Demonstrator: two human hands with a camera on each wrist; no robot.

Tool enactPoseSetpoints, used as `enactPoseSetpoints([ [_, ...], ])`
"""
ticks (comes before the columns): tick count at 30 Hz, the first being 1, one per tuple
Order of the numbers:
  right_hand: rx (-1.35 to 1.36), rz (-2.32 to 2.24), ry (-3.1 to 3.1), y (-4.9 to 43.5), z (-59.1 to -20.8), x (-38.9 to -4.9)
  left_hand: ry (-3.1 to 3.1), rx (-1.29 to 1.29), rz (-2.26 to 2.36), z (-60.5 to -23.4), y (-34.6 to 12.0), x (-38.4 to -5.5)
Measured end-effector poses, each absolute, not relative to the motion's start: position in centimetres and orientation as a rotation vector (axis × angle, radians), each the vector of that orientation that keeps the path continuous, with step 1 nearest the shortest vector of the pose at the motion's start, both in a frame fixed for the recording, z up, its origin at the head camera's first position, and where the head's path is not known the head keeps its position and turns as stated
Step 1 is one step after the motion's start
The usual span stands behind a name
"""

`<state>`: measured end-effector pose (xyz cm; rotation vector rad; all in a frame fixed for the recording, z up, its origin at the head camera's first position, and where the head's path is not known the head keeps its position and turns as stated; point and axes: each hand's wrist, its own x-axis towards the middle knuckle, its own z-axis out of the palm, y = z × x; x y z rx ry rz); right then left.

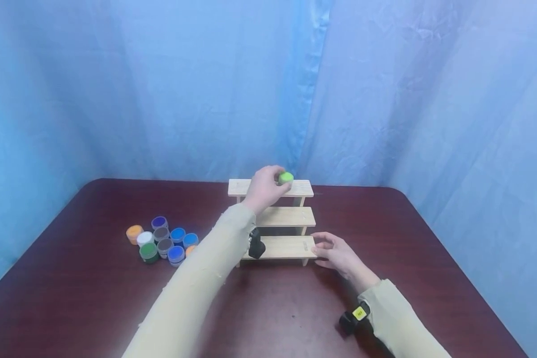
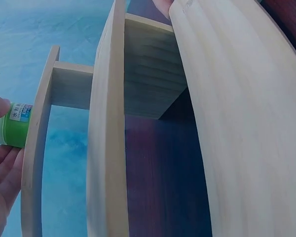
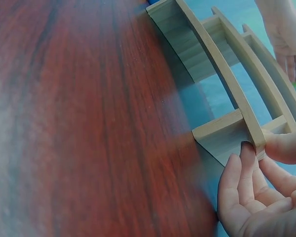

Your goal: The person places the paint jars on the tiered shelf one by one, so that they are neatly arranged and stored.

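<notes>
My left hand holds a small light-green paint jar between thumb and fingers at the top tier of a three-step wooden stand. In the left wrist view, the jar lies against the top board, with a printed label on its side. Down at the lowest tier, my right hand pinches the right end of the board. The right wrist view shows the thumb on one face of that board and fingertips on the other.
Left of the stand, several paint jars cluster on the dark red table, with orange, white, green, grey, blue and purple tops. The left sleeve hides part of the group. Light blue curtains hang behind the table.
</notes>
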<state>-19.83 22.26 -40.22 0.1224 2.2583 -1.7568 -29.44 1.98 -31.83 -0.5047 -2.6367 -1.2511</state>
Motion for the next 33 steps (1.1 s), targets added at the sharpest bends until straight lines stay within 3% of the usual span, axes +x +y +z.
enactPoseSetpoints([
  [33,0.166,-1.738,2.309,22.4,-40.6,-20.0,-2.643,-0.541,-1.311,-32.3,3.4,-30.1],
])
